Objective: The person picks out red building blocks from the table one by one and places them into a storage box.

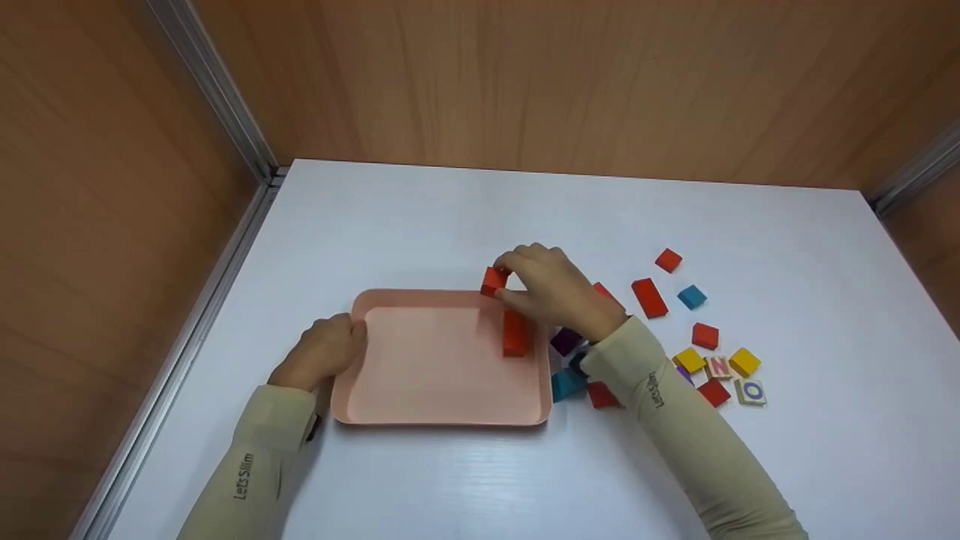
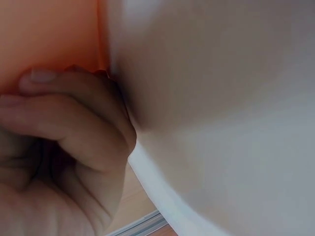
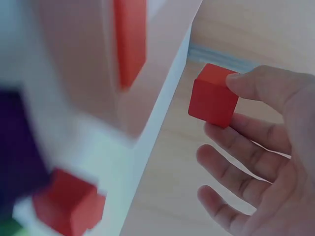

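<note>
A pink tray (image 1: 420,405) lies on the white table. My left hand (image 1: 324,351) grips its left rim, fingers (image 2: 69,118) curled against the edge. Over the tray's far right corner my right hand (image 1: 551,289) pinches a small red cube (image 1: 493,280) between thumb and fingers; the right wrist view shows that cube (image 3: 212,95) held at the fingertips (image 3: 248,83). A long red block (image 1: 515,332) lies inside the tray near its right wall, also visible as a red block (image 3: 130,42) from the wrist.
To the right of the tray lie several loose blocks: red ones (image 1: 649,297), a blue one (image 1: 691,296), yellow ones (image 1: 744,361), a purple one (image 1: 566,341), a teal one (image 1: 568,384) and letter tiles (image 1: 751,391). Wooden walls enclose the table.
</note>
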